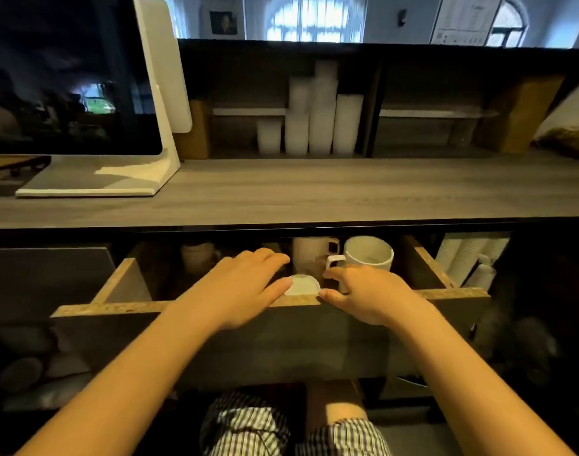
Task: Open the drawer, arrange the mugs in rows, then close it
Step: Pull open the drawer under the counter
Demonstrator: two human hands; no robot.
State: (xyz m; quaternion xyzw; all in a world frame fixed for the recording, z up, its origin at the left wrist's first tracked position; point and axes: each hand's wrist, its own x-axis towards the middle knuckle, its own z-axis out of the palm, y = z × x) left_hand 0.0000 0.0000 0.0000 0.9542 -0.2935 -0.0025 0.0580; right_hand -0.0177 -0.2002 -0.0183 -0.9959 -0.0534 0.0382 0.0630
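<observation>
Dark chipboard-edged drawer open under the grey wood surface. Arranging step. Left hand and right hand, fingers loosely spread, flank a small white mug near front. Next: grip, align with far white mugs.

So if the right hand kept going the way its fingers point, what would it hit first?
Probably the handle of the white mug just past the right hand, though depth is hard to judge here.

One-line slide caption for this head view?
Both hands, left and right, reach into the open drawer among white mugs.
</observation>
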